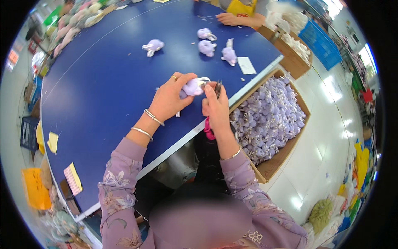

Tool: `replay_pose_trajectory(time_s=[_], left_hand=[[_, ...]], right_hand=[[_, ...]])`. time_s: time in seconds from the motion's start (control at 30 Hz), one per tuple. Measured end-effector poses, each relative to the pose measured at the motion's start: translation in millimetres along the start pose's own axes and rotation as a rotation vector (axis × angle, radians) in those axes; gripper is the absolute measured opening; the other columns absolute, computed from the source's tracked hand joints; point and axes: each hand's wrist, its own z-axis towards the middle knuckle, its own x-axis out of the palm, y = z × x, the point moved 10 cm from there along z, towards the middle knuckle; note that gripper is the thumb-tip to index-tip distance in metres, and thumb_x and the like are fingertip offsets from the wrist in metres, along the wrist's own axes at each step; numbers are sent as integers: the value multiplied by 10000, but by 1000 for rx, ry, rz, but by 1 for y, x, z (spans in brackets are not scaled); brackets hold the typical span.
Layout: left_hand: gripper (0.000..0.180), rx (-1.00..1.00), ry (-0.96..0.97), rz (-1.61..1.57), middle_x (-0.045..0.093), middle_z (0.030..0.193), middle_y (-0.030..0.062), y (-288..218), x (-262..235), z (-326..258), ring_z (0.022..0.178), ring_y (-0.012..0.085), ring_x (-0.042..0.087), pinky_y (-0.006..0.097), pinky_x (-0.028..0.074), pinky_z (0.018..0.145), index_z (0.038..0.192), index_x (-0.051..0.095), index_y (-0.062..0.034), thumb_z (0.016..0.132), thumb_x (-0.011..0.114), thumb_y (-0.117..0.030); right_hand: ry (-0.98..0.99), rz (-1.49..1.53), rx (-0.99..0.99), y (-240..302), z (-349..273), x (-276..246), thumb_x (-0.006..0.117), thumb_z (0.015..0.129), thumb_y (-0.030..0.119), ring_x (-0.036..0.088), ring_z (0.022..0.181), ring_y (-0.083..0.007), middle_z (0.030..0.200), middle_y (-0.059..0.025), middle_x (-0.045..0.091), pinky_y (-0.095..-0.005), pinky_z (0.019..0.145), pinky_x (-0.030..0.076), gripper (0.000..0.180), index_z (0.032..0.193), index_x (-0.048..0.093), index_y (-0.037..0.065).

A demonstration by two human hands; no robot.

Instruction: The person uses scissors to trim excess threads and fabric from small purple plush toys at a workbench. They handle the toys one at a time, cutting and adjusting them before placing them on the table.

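Note:
My left hand [171, 97] is closed round a small lavender plush toy [192, 88] with a white ear or ribbon, just above the blue table. Close against the toy, my right hand [216, 106] grips a pair of scissors [218, 88], their dark pointed blades sticking up past the fingers. A bright pink loop [209, 129] shows below that hand, by the wrist; I cannot tell whether it belongs to the scissors. My right fingertips are near the toy's pale end, and the exact contact is hidden.
More lavender plush toys lie farther out on the blue table [103, 103], one plush toy [153, 47] alone. A white paper [246, 65] is near the right edge. Beside it stands a cardboard box [265, 174] full of lavender pieces. Across the table rests another person's hand [229, 19].

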Motion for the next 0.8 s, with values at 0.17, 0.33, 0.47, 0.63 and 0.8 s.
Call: replay_pose_trajectory(time_s=[0.17,0.33,0.47,0.63,0.8], left_hand=[[523,-122,-184,-55,568,1082,83,10,-49,-62,979,226,611,326,511,825,1265,542,-90,768,708,-74],[386,-377,-378,-539,622,1101,79,57,-77,-109,891,119,622,280,525,762,1198,573,-20,835,684,-91],[180,-401,-527,-426,671,846,42,74,-99,-118,779,90,624,245,512,694,959,645,17,876,673,-140],[182,-502,-393,-482,669,841,36,84,-84,-118,754,80,618,235,502,672,913,645,16,881,667,-162],[198,-543,-319,-553,658,815,24,86,-74,-114,749,75,611,228,496,667,919,651,21,885,657,-174]], right_hand=[[511,-98,237,-17,-12,87,694,869,218,409,526,-29,816,-13,536,-195,421,317,386,1154,521,23],[555,-241,80,-16,-9,136,698,825,111,500,636,-44,910,-34,570,-206,485,399,478,1247,498,11],[606,-390,-64,-25,-5,157,707,824,108,525,710,-52,936,-38,578,-208,553,435,509,1271,490,-4],[629,-348,106,-49,-2,144,724,830,125,550,792,-70,927,-28,598,-229,668,468,407,1171,544,-8],[638,-329,139,-49,-2,137,742,831,131,559,852,-71,924,-16,622,-240,764,470,335,1093,577,2]])
